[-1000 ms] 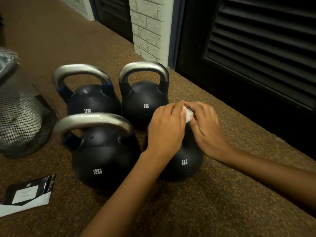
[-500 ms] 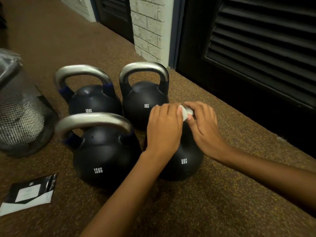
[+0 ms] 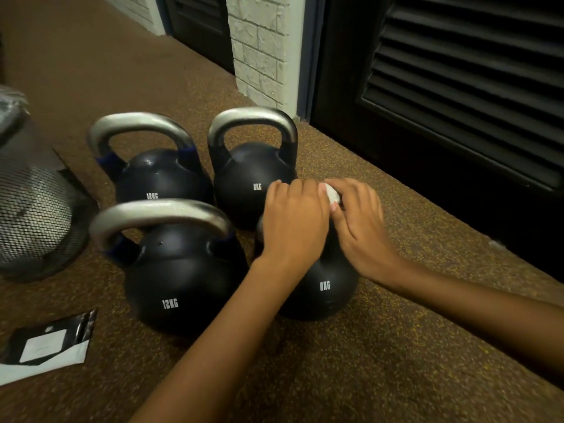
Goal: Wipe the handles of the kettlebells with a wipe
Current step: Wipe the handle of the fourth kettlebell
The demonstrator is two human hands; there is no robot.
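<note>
**Both hands on the near 8KG kettlebell, wipe pinched at its top**

The fingers (image 3: 355,190) of the right hand (image 3: 361,230) curl round a small white wipe (image 3: 331,193), with the thumb closing on it from below, so the wipe is held in a tight pinch. It sits bunched at the top of the near 8KG kettlebell (image 3: 325,288), squeezed between the two hands. The left hand (image 3: 294,219) lies just beside it, its fingers (image 3: 291,187) bent down over the far side of the same kettlebell's top in a grip. (The handle itself is almost wholly hidden under the two hands.) Both forearms reach in from the lower edge and the right edge of the view.

The near 8KG kettlebell stands upright on the brown speckled floor (image 3: 381,361). Just to its left stands a near 12KG kettlebell (image 3: 180,288), whose grey handle arches upright. Behind these stand a far 8KG kettlebell (image 3: 247,184) and a far 12KG kettlebell (image 3: 161,178), also upright, so that the four form a close square.

A mesh bin (image 3: 36,215) stands at the left edge. A black and white packet (image 3: 45,346) lies flat on the floor at the lower left. Behind the kettlebells are a white brick pillar (image 3: 259,41) and a dark louvred door (image 3: 457,71).
</note>
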